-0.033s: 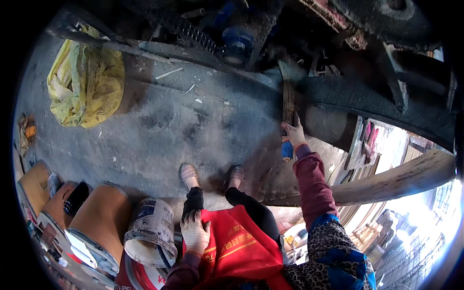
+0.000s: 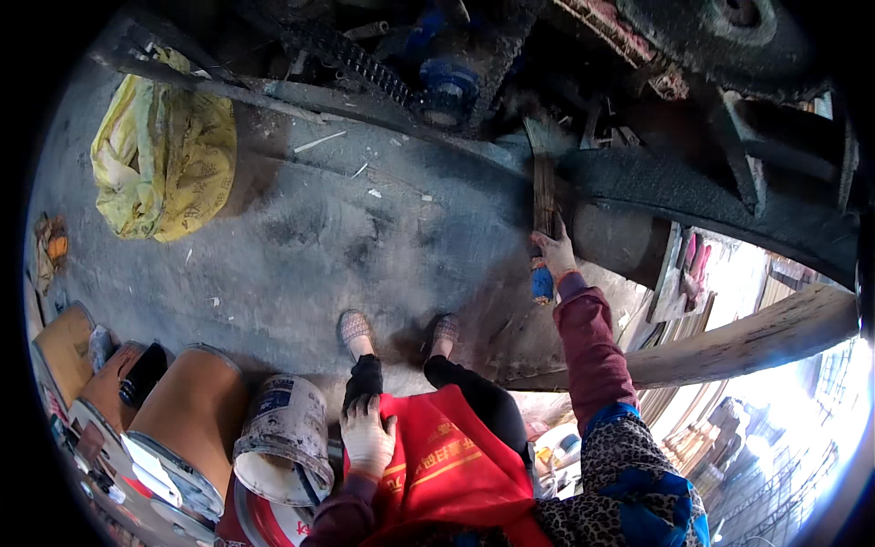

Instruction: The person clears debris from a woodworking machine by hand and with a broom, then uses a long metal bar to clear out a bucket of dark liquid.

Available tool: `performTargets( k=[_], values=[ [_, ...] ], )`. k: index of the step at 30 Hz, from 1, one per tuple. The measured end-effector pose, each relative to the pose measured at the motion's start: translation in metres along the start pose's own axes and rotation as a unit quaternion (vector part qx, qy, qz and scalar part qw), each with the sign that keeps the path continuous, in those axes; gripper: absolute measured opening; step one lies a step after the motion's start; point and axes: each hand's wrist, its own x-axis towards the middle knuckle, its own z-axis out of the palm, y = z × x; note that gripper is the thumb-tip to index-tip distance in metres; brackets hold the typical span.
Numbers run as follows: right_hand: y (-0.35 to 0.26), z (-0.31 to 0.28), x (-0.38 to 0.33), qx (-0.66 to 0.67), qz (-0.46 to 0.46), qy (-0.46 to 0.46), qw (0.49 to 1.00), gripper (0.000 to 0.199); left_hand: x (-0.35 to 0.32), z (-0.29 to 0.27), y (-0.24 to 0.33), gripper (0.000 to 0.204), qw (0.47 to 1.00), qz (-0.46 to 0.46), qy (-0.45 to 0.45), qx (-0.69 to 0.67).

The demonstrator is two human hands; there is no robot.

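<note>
My right hand [image 2: 556,248], in a pale glove, reaches forward and closes around what looks like a hand broom [image 2: 543,187]. The brown, streaked bundle flares at its far end, which meets the dark machine frame. Its blue-wrapped end [image 2: 542,284] sticks out on my side of the grip. My left hand [image 2: 368,439], gloved too, lies flat on the red apron [image 2: 447,456] over my thigh, thumb apart from the fingers, holding nothing.
Dark machinery [image 2: 447,87] with a chain runs across the front. A yellow woven sack [image 2: 169,159] stands at the far left. Brown drums [image 2: 191,410] and a stained white bucket [image 2: 283,419] stand near left. A curved beam [image 2: 729,342] crosses at right.
The view has shifted very slightly. Both hands and the hand broom stay where they were.
</note>
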Motion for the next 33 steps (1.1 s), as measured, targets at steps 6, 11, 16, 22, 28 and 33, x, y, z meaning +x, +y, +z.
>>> performTargets(
  k=[6,11,16,22,28,33],
  values=[
    [-0.022,-0.014,0.033,-0.407,-0.12,-0.123,0.897,0.058,0.04,0.0,-0.002,0.02,0.984,0.103,-0.103,0.108],
    [-0.028,0.014,0.051,-0.138,0.006,-0.024,0.99,0.073,0.096,0.042,0.017,0.02,0.94,0.117,-0.24,0.211],
    [-0.01,0.02,0.071,-0.139,-0.048,-0.039,0.988,0.078,0.174,0.068,0.015,0.021,0.928,0.141,-0.294,0.18],
    [0.004,0.006,0.082,-0.211,-0.066,0.019,0.975,0.077,0.251,0.098,-0.014,0.022,0.848,0.295,-0.407,0.17],
    [0.023,-0.04,0.09,-0.308,-0.119,0.012,0.944,0.076,0.29,0.065,0.009,0.027,0.813,0.299,-0.452,0.213],
    [0.016,-0.05,0.086,-0.196,-0.071,-0.023,0.978,0.076,0.326,0.085,-0.012,0.03,0.794,0.292,-0.45,0.286]
  ],
)
